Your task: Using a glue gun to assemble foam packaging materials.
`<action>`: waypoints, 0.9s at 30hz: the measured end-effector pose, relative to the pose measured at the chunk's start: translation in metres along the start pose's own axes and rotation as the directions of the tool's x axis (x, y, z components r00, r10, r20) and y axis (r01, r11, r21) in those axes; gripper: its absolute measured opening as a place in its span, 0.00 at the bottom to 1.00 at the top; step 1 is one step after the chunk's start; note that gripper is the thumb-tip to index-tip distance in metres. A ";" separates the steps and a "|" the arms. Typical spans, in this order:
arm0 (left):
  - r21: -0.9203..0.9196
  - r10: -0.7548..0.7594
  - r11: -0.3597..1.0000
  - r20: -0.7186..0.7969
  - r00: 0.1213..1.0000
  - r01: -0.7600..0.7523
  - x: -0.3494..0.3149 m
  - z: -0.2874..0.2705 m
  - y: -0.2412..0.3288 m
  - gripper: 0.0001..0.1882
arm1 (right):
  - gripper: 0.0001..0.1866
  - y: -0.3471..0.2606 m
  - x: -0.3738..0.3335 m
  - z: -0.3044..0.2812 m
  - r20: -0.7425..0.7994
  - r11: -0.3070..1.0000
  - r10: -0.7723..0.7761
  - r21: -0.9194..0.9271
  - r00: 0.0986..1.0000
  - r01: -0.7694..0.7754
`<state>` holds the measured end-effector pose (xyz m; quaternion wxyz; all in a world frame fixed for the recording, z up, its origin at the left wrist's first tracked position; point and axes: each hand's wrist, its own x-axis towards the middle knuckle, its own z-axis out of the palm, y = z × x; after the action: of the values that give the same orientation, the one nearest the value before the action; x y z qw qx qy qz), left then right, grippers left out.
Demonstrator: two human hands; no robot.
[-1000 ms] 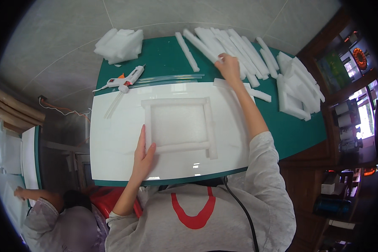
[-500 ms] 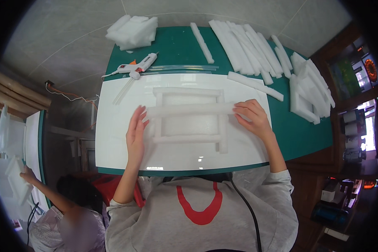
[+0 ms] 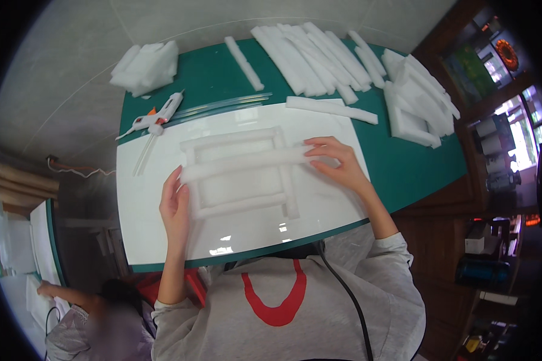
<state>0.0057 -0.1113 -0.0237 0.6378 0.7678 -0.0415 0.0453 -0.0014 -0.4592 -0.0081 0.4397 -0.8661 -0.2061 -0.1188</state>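
A white foam strip (image 3: pixel 247 162) is held level across a rectangular white foam frame (image 3: pixel 241 211) with a sheet of foam inside it. My left hand (image 3: pixel 174 207) has its fingers and thumb at the strip's left end. At the opposite end, my right hand (image 3: pixel 337 162) pinches the strip between thumb and fingers. Whether the strip touches the frame beneath cannot be made out. One bar of the frame juts out past its lower right corner.
A white board (image 3: pixel 144 222) covers part of the green tabletop (image 3: pixel 427 174). Beyond lie a glue gun (image 3: pixel 162 114), clear glue sticks (image 3: pixel 217 108), loose foam strips (image 3: pixel 307 57) and foam pieces piled left (image 3: pixel 144 67) and right (image 3: pixel 415 102). Another person (image 3: pixel 96 319) works at lower left.
The whole view has tilted and shifted, so the table appears turned and further left. Both hands stay at the strip's ends, and the strip remains across the frame.
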 end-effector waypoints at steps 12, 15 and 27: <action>-0.049 0.047 0.998 -0.067 0.997 -0.050 0.003 0.003 0.003 0.26 | 0.12 0.043 0.058 -0.031 -0.497 0.993 0.105 0.005 0.861 -0.118; -0.023 0.031 0.999 -0.045 0.999 -0.032 0.000 0.005 0.005 0.25 | 0.11 0.081 0.084 -0.041 -0.435 0.975 0.132 -0.105 0.891 -0.196; -0.027 -0.076 0.997 -0.230 0.970 0.072 -0.023 -0.015 0.000 0.14 | 0.08 0.241 0.114 -0.135 -0.586 0.467 0.205 -0.645 0.784 -0.605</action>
<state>-0.0171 -0.0968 -0.0237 0.6465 0.7525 0.0612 0.1098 0.2077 -0.6667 -0.0568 0.0448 -0.9411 0.1918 -0.2748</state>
